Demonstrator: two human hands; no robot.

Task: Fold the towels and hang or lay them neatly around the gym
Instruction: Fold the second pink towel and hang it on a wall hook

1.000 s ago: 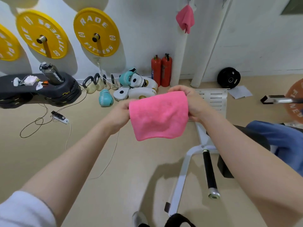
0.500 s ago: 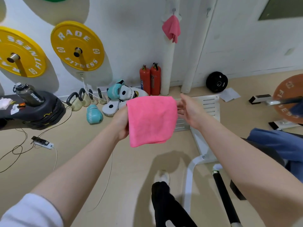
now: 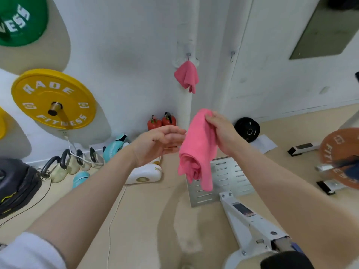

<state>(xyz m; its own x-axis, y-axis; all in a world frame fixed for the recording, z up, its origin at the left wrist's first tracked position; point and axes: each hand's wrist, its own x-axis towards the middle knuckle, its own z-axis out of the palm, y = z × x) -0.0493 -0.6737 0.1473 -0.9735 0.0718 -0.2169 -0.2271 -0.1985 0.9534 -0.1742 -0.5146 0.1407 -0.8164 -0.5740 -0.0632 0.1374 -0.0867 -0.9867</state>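
A pink towel [image 3: 196,148] hangs folded in a narrow drooping bundle in front of me. My right hand [image 3: 221,131] pinches its top edge between thumb and fingers. My left hand [image 3: 157,142] hovers just left of the towel with relaxed, slightly curled fingers and holds nothing. A second pink towel [image 3: 186,76] hangs from a hook on the white pipe at the wall ahead. Another hook [image 3: 232,54] on the wall to its right is bare.
Yellow weight plate [image 3: 53,99] and a green one [image 3: 21,20] hang on the left wall. Kettlebells [image 3: 68,166], boxing gloves and pads [image 3: 143,171] and two fire extinguishers [image 3: 162,121] line the floor. A white bench frame [image 3: 244,216] stands at lower right, a barbell plate [image 3: 340,152] beyond.
My left hand has let go of the towel, which now hangs bunched from my right hand alone. I have moved closer to the wall and the view has tilted up.
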